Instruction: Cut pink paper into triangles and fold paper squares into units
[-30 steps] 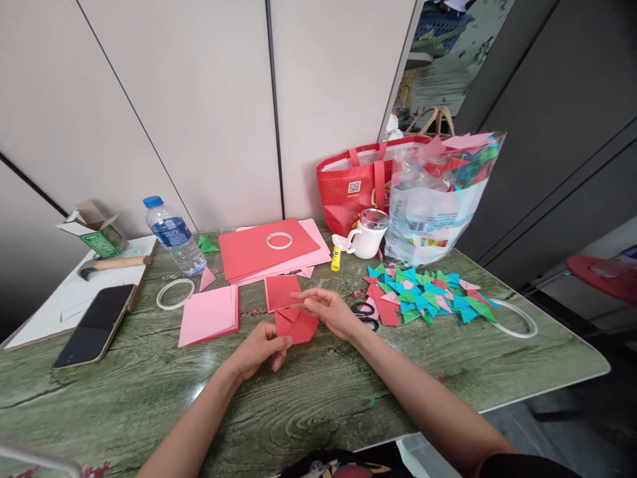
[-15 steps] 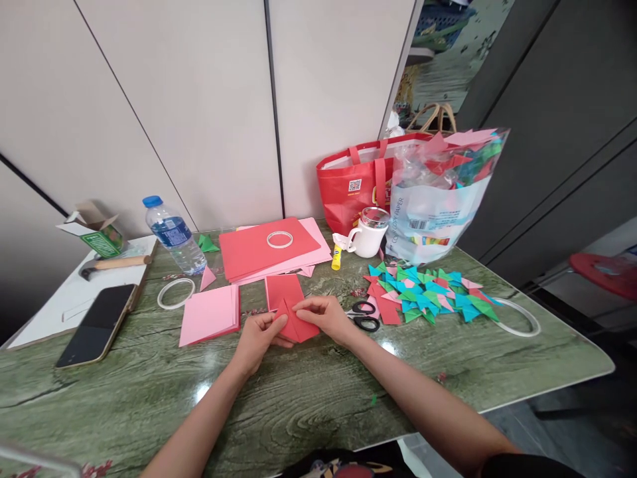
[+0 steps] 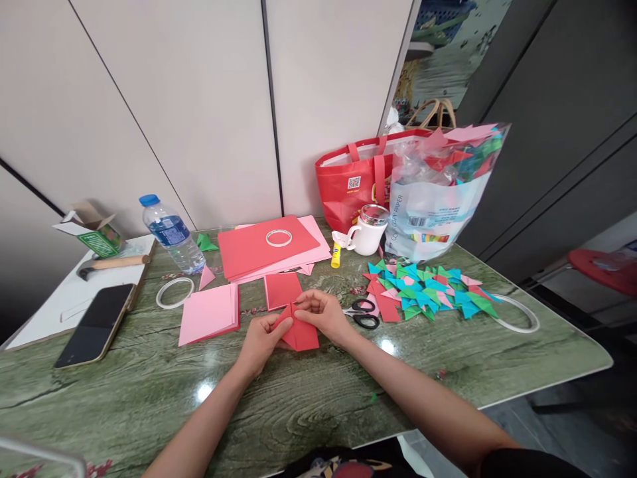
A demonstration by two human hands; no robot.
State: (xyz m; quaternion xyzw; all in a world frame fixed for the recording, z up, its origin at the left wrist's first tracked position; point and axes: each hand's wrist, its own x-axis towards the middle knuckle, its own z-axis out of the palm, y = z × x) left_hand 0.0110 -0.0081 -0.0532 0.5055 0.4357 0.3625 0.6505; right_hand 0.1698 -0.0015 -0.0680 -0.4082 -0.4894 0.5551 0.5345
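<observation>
A partly folded sheet of red paper (image 3: 301,337) is held between my two hands, its creases showing in the middle. My left hand (image 3: 265,338) pinches its left side, thumb on top. From the right, my right hand (image 3: 322,315) grips the upper right part with thumb and fingers. Just behind lies a small stack of red paper squares (image 3: 283,291). To the left sits a stack of pink paper squares (image 3: 208,315). Black-handled scissors (image 3: 366,313) rest close to my right hand, beside a pile of folded paper pieces (image 3: 423,292) in blue, green, pink and red.
Large red sheets (image 3: 259,255) carry a tape roll (image 3: 279,238) at the back. A water bottle (image 3: 172,232), phone (image 3: 97,325) and hammer (image 3: 114,264) are left. A glue stick (image 3: 336,255), white mug (image 3: 369,236), red bag (image 3: 343,192) and clear bag (image 3: 423,219) stand right.
The red paper has been turned in my hands, and its lower edge now reaches further toward me. Both hands keep their grip, with the fingers slightly shifted.
</observation>
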